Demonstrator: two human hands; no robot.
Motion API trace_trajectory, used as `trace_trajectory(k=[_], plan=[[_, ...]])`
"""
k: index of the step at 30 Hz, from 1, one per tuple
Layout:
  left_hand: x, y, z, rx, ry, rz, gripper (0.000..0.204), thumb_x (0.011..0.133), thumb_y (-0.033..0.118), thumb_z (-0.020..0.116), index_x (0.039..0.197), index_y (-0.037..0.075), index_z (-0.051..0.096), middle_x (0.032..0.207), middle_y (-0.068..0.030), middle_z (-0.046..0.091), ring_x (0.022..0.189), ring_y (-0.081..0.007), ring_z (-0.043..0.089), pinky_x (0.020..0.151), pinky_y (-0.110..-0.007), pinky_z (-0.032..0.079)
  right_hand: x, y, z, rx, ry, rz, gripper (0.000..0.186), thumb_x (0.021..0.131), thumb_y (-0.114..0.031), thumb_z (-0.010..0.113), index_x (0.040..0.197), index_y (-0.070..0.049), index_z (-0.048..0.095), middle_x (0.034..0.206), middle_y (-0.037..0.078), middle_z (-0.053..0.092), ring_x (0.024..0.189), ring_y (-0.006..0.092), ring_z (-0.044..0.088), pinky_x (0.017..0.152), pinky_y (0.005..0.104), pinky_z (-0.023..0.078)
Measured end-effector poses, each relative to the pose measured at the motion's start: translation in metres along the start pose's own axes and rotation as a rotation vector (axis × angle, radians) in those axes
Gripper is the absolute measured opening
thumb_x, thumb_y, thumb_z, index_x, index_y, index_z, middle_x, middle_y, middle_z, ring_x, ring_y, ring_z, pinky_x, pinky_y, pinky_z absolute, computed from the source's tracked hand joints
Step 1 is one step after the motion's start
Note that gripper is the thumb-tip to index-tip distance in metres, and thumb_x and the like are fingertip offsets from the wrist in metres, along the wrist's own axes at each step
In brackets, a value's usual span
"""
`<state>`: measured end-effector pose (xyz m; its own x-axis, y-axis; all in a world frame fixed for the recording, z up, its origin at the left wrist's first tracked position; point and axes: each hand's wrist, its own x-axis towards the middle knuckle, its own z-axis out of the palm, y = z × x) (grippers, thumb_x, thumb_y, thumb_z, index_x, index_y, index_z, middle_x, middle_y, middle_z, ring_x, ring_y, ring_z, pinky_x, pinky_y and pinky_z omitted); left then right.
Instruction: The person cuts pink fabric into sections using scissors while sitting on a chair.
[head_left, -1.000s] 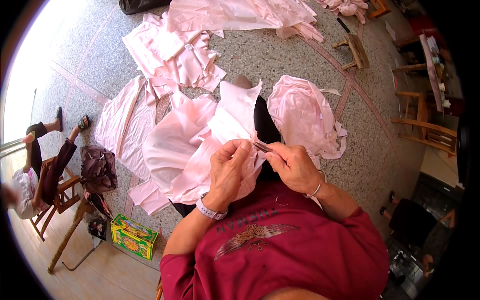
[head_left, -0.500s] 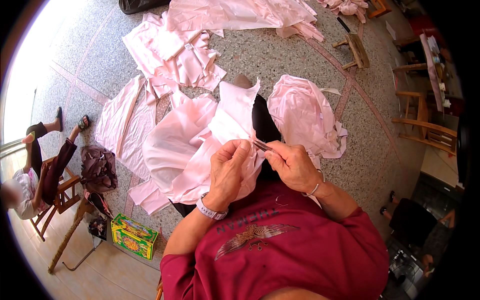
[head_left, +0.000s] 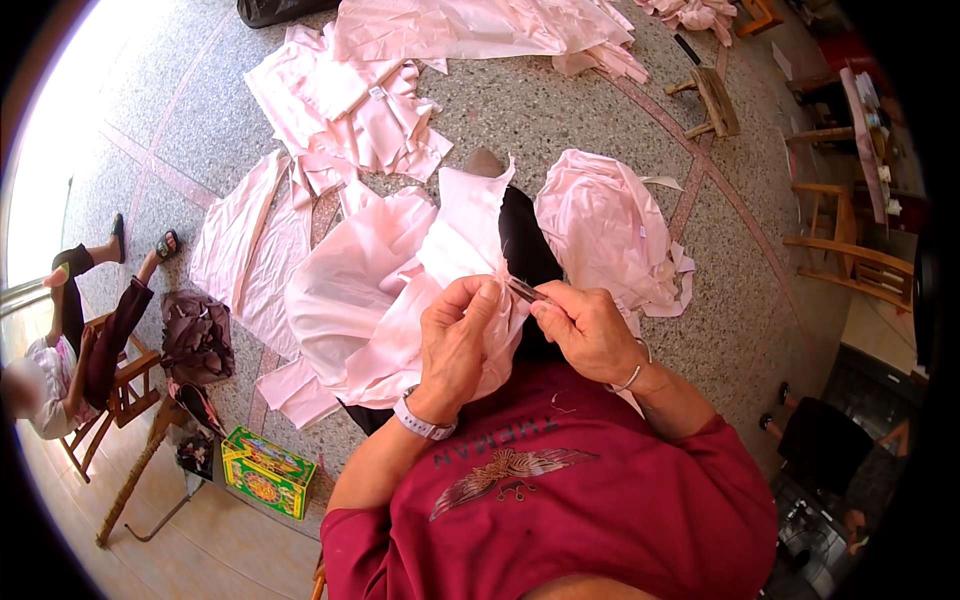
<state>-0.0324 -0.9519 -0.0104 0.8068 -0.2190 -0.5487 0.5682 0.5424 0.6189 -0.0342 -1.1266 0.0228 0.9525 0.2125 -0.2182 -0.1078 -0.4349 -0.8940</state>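
Pale pink cloth lies across my lap, its edge bunched up between my two hands. My left hand is closed, pinching that edge between thumb and forefinger. In my right hand is a pair of small dark metal thread snips, the tips touching the cloth edge beside my left fingertips. Whether the blades are apart is too small to make out. Part of the cloth hangs over my dark trouser leg.
More pink garments lie on the speckled floor: a heap at right, a pile ahead. A low wooden stool stands far right. Left are a seated person, a dark cloth bundle and a green-yellow box.
The upper flap of cloth over my leg has shifted slightly left, baring more of the dark trousers. Both hands keep nearly the same place, the snips still at the cloth edge.
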Motion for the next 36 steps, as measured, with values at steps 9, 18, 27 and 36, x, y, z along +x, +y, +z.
trace_trajectory(k=[9, 18, 27, 36], plan=[[-0.0018, 0.0009, 0.0017, 0.031, -0.006, 0.025, 0.018, 0.099, 0.016, 0.059, 0.104, 0.0, 0.065, 0.092, -0.0052, 0.068, 0.08, -0.0091, 0.063, 0.071, -0.023, 0.052, 0.0014, -0.0018, 0.0011, 0.011, 0.009, -0.006, 0.016, 0.093, -0.012, 0.06, 0.085, 0.003, 0.058, 0.061, 0.02, 0.053, 0.05, 0.0291, 0.052, 0.049, 0.0379, 0.039], [-0.0018, 0.001, 0.002, 0.031, 0.005, 0.018, 0.018, 0.098, 0.016, 0.059, 0.103, -0.001, 0.065, 0.091, -0.0056, 0.069, 0.079, -0.0095, 0.064, 0.069, -0.023, 0.052, 0.002, -0.0021, 0.0006, -0.012, -0.007, 0.021, 0.016, 0.093, -0.012, 0.059, 0.086, 0.003, 0.057, 0.062, 0.02, 0.054, 0.05, 0.0318, 0.052, 0.049, 0.0387, 0.039], [-0.0025, 0.0015, 0.0006, 0.022, 0.004, 0.015, 0.015, 0.098, 0.014, 0.06, 0.104, 0.0, 0.065, 0.093, -0.0034, 0.068, 0.081, -0.0078, 0.063, 0.073, -0.022, 0.051, 0.0029, -0.0057, -0.001, -0.01, -0.009, 0.025, 0.015, 0.093, -0.011, 0.06, 0.089, 0.003, 0.06, 0.063, 0.022, 0.056, 0.053, 0.0314, 0.057, 0.049, 0.0389, 0.04], [-0.0022, 0.0016, 0.0011, 0.0, -0.003, -0.003, 0.015, 0.098, 0.013, 0.06, 0.103, 0.001, 0.065, 0.092, -0.0038, 0.069, 0.08, -0.0085, 0.063, 0.072, -0.023, 0.052, 0.0037, -0.0034, 0.0002, -0.016, -0.003, -0.007, 0.016, 0.093, -0.012, 0.059, 0.089, 0.003, 0.06, 0.062, 0.021, 0.054, 0.052, 0.0322, 0.056, 0.049, 0.0391, 0.04]])
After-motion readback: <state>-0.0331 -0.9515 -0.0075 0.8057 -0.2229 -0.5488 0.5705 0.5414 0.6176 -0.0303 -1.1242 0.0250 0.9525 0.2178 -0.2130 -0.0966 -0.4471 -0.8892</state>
